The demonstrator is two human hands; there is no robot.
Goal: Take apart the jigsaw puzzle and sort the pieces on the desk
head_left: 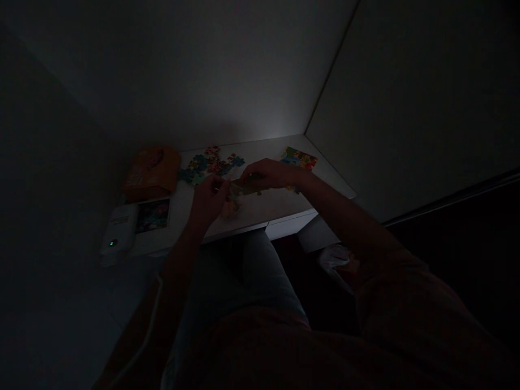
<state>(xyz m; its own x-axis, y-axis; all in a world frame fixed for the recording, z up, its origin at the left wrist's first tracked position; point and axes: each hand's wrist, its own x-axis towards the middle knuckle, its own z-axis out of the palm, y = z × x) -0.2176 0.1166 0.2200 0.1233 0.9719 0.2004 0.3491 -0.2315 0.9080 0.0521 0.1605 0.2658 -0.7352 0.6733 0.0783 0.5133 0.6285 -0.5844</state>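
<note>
Dark shirt [260, 357] nearest; L hand [207, 200] and R hand [264, 174] pinching 1 greenish puzzle pc [244, 187] over white desk [252, 208]; orange pack [151, 173] label unreadable.

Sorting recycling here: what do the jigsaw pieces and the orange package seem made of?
The jigsaw pieces look like thin printed card, flat with printed faces. The orange package could be paper or card, matt with soft edges, but dim light leaves both uncertain.
</note>
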